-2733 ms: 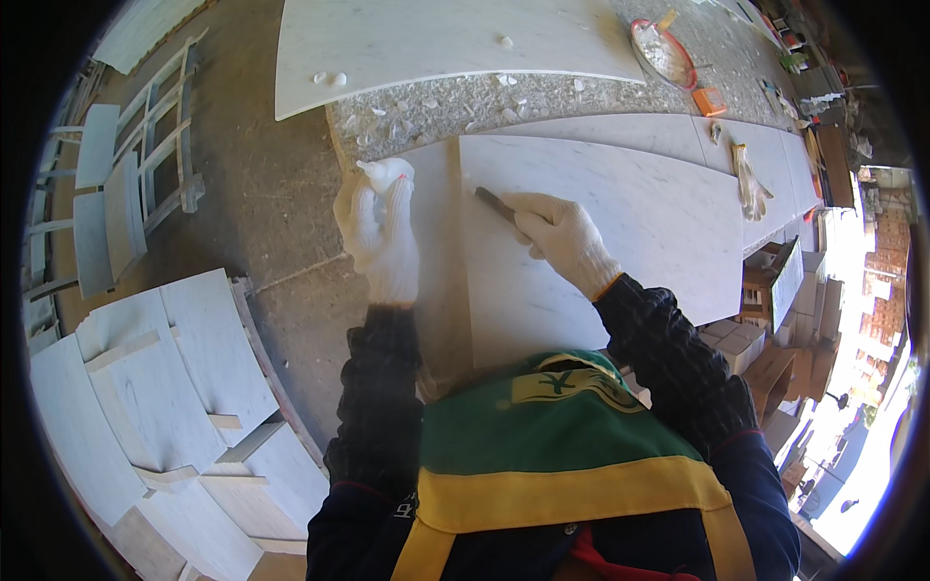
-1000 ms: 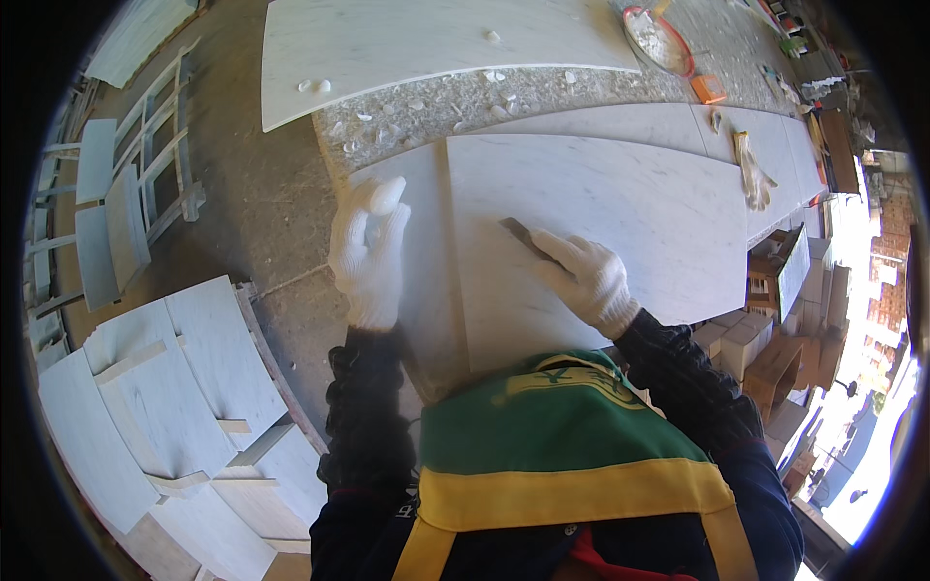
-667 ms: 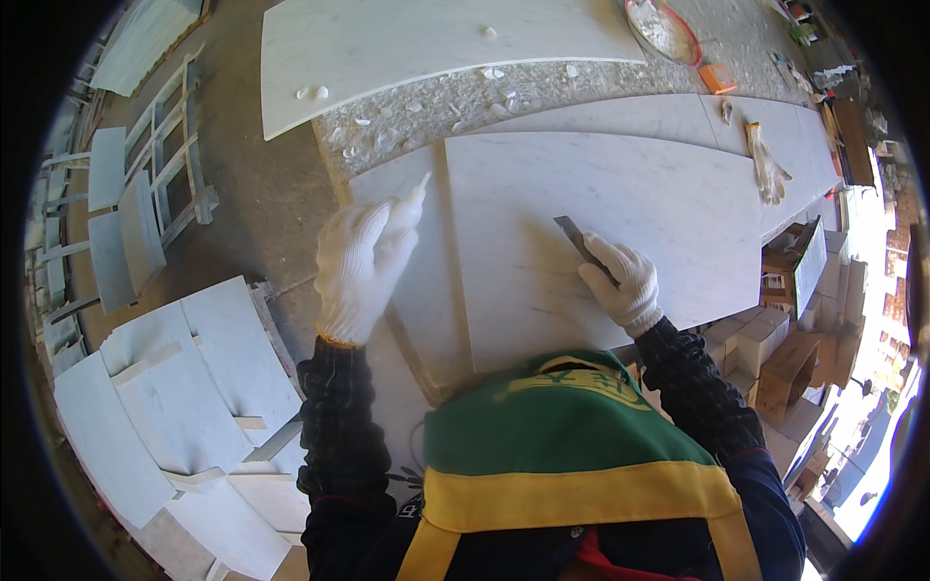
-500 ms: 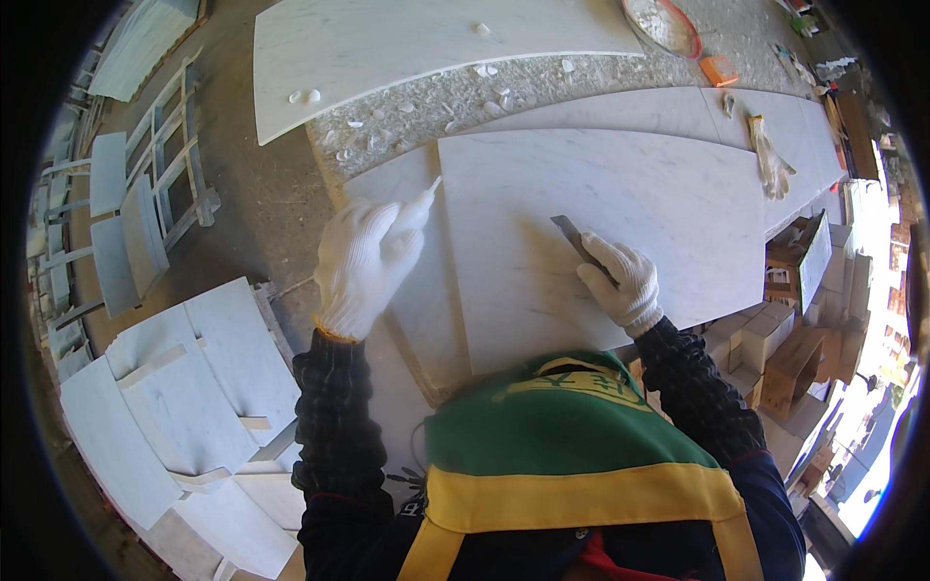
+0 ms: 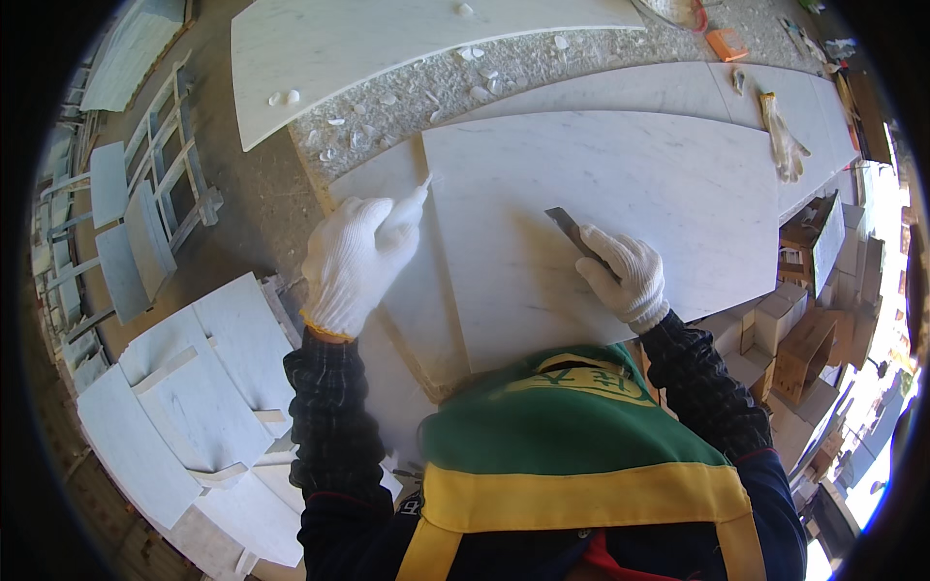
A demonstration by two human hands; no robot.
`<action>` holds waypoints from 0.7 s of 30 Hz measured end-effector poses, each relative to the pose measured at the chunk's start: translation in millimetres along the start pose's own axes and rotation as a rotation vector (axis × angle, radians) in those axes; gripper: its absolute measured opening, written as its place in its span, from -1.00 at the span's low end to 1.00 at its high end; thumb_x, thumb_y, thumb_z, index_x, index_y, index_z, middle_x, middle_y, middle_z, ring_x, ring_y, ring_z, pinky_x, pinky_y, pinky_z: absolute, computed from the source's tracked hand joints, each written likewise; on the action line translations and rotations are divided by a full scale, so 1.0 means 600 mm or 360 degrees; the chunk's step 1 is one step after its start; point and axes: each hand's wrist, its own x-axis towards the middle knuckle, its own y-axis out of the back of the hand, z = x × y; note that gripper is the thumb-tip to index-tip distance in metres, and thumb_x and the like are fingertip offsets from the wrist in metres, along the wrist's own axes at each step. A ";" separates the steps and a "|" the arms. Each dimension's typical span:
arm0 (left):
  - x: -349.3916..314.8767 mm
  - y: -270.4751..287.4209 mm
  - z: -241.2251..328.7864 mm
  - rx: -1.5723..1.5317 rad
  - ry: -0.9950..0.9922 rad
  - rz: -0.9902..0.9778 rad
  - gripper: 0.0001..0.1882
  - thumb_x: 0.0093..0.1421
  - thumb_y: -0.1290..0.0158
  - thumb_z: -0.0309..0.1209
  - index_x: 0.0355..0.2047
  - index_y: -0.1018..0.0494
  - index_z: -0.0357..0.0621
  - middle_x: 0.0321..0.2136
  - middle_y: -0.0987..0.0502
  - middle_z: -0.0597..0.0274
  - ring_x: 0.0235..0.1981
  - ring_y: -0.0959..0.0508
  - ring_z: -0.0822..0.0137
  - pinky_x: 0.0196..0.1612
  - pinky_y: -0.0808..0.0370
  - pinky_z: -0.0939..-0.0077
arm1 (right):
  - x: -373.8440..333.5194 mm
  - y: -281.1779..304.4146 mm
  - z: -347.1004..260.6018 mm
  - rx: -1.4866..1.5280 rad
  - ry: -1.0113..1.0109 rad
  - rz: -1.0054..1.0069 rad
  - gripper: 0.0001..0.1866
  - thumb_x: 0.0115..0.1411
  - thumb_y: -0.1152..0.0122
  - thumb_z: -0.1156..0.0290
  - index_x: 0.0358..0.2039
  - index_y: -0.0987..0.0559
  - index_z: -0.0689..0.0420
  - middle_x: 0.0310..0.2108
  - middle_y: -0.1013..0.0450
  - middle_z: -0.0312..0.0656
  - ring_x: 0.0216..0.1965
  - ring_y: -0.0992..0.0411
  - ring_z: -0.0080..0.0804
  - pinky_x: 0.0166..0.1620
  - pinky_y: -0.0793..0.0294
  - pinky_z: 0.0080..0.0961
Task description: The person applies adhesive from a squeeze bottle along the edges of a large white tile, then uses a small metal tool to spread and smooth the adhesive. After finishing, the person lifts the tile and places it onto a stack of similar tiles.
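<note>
Head view: the left hand point(image 5: 349, 261) curls its fingers around a white nozzle bottle point(image 5: 407, 213), long axis pointing far and right, tip at the left edge of the marble slab point(image 5: 620, 165), contact unclear; the right hand point(image 5: 628, 275), farther from that edge, pinches a flat scraper point(image 5: 565, 225).

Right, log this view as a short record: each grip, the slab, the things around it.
Left grip: white-gloved, closed around a white bottle, nozzle toward the slab's left edge
Right grip: white-gloved, closed on a dark flat blade
Slab: white, grey-veined, beneath the blade
Blade contact: unclear
Spare glove: lying by the slab's far right corner
Chips: pale, scattered on the rough grey surface beyond
Orange box: far right
</note>
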 end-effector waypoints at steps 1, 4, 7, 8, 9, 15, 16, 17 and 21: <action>0.000 0.004 0.001 0.0043 0.0015 -0.0056 -0.75 0.16 -0.29 -0.29 -0.22 -0.60 -0.15 -0.29 -0.63 0.04 -0.27 -0.65 -0.01 -0.19 -0.57 0.21 | 0.000 -0.001 0.000 0.0004 -0.0004 0.0002 -0.52 0.07 -0.47 0.41 0.03 -0.65 0.22 -0.45 -0.56 -0.06 -0.51 -0.50 -0.06 -0.42 -0.46 -0.24; 0.003 0.010 0.007 0.0075 0.0047 -0.0118 -0.72 0.19 -0.29 -0.29 -0.15 -0.62 -0.17 -0.26 -0.66 0.03 -0.25 -0.67 0.01 -0.17 -0.59 0.25 | -0.001 -0.001 0.001 0.0003 0.0006 0.0003 -0.52 0.08 -0.46 0.40 0.04 -0.65 0.22 -0.44 -0.57 -0.07 -0.50 -0.51 -0.06 -0.40 -0.47 -0.25; 0.007 0.012 0.010 0.0081 0.0081 -0.0134 -0.70 0.19 -0.30 -0.28 -0.14 -0.63 -0.17 -0.25 -0.67 0.03 -0.24 -0.68 0.02 -0.16 -0.60 0.26 | -0.002 0.001 0.001 0.0013 -0.0020 -0.0023 -0.53 0.08 -0.46 0.40 0.03 -0.65 0.22 -0.44 -0.58 -0.07 -0.49 -0.52 -0.06 -0.39 -0.48 -0.25; 0.007 0.012 0.011 0.0087 0.0092 -0.0142 -0.70 0.18 -0.31 -0.28 -0.13 -0.63 -0.17 -0.25 -0.67 0.03 -0.24 -0.68 0.02 -0.16 -0.60 0.26 | -0.002 0.001 0.001 0.0012 -0.0018 -0.0019 -0.53 0.08 -0.46 0.41 0.03 -0.65 0.23 -0.44 -0.58 -0.07 -0.49 -0.52 -0.07 -0.39 -0.48 -0.25; 0.008 0.012 0.011 0.0079 0.0096 -0.0144 -0.70 0.18 -0.31 -0.28 -0.13 -0.63 -0.17 -0.25 -0.68 0.03 -0.24 -0.68 0.02 -0.16 -0.60 0.26 | -0.002 0.001 0.001 0.0013 -0.0019 -0.0016 -0.53 0.08 -0.46 0.41 0.03 -0.65 0.23 -0.44 -0.58 -0.07 -0.49 -0.52 -0.07 -0.39 -0.48 -0.25; 0.011 0.007 0.009 -0.0008 0.0022 -0.0018 -0.79 0.18 -0.27 -0.24 -0.33 -0.58 -0.11 -0.36 -0.62 0.01 -0.32 -0.63 -0.09 -0.27 -0.54 0.10 | -0.001 0.001 0.002 0.0036 -0.0002 -0.0003 -0.53 0.07 -0.47 0.41 0.03 -0.64 0.23 -0.46 -0.57 -0.07 -0.51 -0.52 -0.09 -0.41 -0.48 -0.25; 0.011 0.007 0.008 -0.0011 0.0025 -0.0028 -0.79 0.18 -0.27 -0.24 -0.33 -0.58 -0.11 -0.36 -0.62 0.01 -0.32 -0.63 -0.10 -0.27 -0.54 0.11 | 0.000 0.001 0.002 0.0046 -0.0002 -0.0005 -0.53 0.07 -0.47 0.42 0.03 -0.64 0.23 -0.46 -0.57 -0.07 -0.51 -0.51 -0.09 -0.42 -0.48 -0.26; 0.010 0.007 0.007 -0.0019 0.0029 -0.0036 -0.79 0.18 -0.27 -0.24 -0.34 -0.58 -0.11 -0.36 -0.62 0.01 -0.32 -0.63 -0.10 -0.27 -0.54 0.11 | 0.000 0.002 0.002 0.0047 0.0001 -0.0006 -0.52 0.07 -0.47 0.42 0.03 -0.64 0.23 -0.46 -0.57 -0.07 -0.52 -0.51 -0.09 -0.42 -0.48 -0.26; 0.012 0.008 0.005 -0.0049 0.0005 -0.0043 -0.77 0.19 -0.27 -0.24 -0.33 -0.58 -0.14 -0.35 -0.62 -0.01 -0.32 -0.63 -0.10 -0.27 -0.54 0.12 | 0.001 0.003 0.001 0.0054 0.0010 -0.0005 -0.52 0.07 -0.47 0.43 0.03 -0.64 0.23 -0.46 -0.57 -0.07 -0.52 -0.52 -0.10 -0.43 -0.48 -0.27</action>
